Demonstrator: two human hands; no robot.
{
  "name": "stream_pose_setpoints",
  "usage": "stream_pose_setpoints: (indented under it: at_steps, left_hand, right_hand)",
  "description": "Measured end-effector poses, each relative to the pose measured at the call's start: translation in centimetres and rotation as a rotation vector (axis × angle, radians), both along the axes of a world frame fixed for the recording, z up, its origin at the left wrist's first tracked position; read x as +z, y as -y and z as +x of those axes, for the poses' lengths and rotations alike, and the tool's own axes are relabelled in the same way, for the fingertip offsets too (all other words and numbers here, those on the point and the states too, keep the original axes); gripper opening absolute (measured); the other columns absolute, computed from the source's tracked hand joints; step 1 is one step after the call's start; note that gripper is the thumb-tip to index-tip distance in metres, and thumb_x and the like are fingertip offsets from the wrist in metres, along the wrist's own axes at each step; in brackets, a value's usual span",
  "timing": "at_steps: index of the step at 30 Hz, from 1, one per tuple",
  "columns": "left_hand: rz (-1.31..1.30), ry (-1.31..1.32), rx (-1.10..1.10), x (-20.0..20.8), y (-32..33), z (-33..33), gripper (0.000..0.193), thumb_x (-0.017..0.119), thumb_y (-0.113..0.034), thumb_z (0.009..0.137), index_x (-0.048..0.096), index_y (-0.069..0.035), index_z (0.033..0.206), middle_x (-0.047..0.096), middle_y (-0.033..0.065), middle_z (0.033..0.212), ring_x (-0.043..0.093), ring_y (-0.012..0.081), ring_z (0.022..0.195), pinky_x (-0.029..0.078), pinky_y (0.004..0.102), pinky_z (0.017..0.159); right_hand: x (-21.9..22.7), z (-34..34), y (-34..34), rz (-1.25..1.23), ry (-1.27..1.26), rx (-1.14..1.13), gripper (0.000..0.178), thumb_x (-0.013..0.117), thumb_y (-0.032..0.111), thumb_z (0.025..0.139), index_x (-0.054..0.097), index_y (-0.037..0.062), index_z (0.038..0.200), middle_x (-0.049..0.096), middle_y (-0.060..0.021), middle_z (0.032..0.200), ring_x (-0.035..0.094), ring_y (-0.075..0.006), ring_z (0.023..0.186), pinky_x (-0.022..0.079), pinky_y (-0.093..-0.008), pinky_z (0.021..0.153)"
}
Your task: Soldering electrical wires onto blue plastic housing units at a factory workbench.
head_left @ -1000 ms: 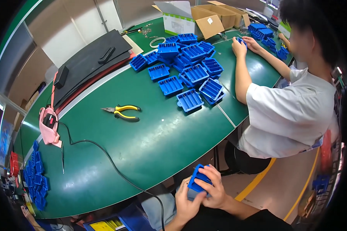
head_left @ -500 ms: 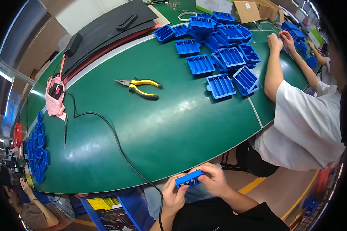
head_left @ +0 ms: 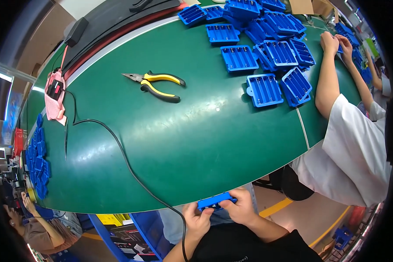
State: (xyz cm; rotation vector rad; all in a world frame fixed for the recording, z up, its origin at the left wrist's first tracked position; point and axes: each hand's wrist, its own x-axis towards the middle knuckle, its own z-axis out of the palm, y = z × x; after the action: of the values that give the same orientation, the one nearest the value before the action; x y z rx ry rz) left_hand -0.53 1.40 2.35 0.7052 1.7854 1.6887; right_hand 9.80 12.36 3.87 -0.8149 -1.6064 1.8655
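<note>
A small blue plastic tray (head_left: 215, 201) is gripped between both of my hands, just below the near edge of the green table (head_left: 196, 144). My left hand (head_left: 196, 220) has its left end and my right hand (head_left: 239, 208) its right end. The tray shows edge-on, roughly level. Yellow-handled pliers (head_left: 155, 83) lie on the table farther away, apart from my hands.
Several blue slotted trays (head_left: 266, 48) are piled at the table's far right. A person in a white shirt (head_left: 353, 148) sits at the right, hands (head_left: 336, 41) among trays. A black cable (head_left: 118, 144) runs from a pink pad (head_left: 54, 96) toward me. More blue trays (head_left: 37, 157) line the left.
The view has tilted down and closer to the table. The blue tray in my hands has turned from showing its face to lying edge-on and level.
</note>
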Motion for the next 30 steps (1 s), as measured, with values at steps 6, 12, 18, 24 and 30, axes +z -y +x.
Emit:
stream_pose_setpoints:
  at_steps: [6, 12, 18, 24, 30]
  left_hand:
    - [0.075, 0.286, 0.044, 0.2, -0.6, 1.0, 0.068, 0.064, -0.049, 0.086, 0.048, 0.005, 0.123, 0.059, 0.0104, 0.112, 0.057, 0.0211, 0.102, 0.042, 0.0347, 0.092]
    - [0.111, 0.225, -0.082, -2.7, 0.7, 0.9, 0.067, 0.055, -0.056, 0.088, 0.055, 0.004, 0.116, 0.060, 0.0100, 0.110, 0.057, 0.0193, 0.100, 0.044, 0.0331, 0.087]
    - [0.107, 0.223, -0.043, -2.9, 0.6, 0.9, 0.063, 0.061, -0.056, 0.083, 0.058, 0.002, 0.106, 0.063, 0.0089, 0.101, 0.061, 0.0183, 0.092, 0.049, 0.0321, 0.081]
    - [0.140, 0.154, -0.034, -3.0, 0.3, 0.9, 0.066, 0.059, -0.058, 0.083, 0.057, 0.003, 0.107, 0.062, 0.0103, 0.105, 0.061, 0.0192, 0.093, 0.049, 0.0322, 0.081]
    - [0.051, 0.159, -0.034, -2.8, 0.2, 0.5, 0.073, 0.058, -0.062, 0.081, 0.055, 0.004, 0.111, 0.061, 0.0104, 0.106, 0.060, 0.0186, 0.094, 0.049, 0.0320, 0.080]
  right_hand:
    - [-0.2, 0.1, -0.2, -0.052, -0.022, 0.033, 0.024, 0.070, 0.019, 0.084, 0.065, -0.0023, 0.095, 0.060, -0.0077, 0.072, 0.054, -0.0132, 0.064, 0.043, -0.0276, 0.060]
    - [-0.4, 0.2, 0.1, -0.050, -0.015, 0.040, 0.028, 0.071, 0.024, 0.085, 0.064, -0.0014, 0.096, 0.058, -0.0062, 0.072, 0.050, -0.0107, 0.063, 0.041, -0.0262, 0.057]
    - [-1.7, -0.2, 0.3, 0.010, -0.075, 0.002, 0.033, 0.072, 0.029, 0.084, 0.065, -0.0008, 0.096, 0.059, -0.0065, 0.073, 0.051, -0.0118, 0.063, 0.041, -0.0266, 0.057]
    - [-2.0, 0.1, 0.6, -0.013, -0.047, -0.003, 0.035, 0.073, 0.032, 0.082, 0.066, -0.0010, 0.093, 0.061, -0.0081, 0.076, 0.054, -0.0146, 0.065, 0.043, -0.0276, 0.059]
    - [-1.2, -0.9, 0.6, 0.018, -0.022, -0.064, 0.041, 0.067, 0.041, 0.085, 0.065, -0.0001, 0.089, 0.062, -0.0076, 0.080, 0.056, -0.0158, 0.069, 0.043, -0.0289, 0.062]
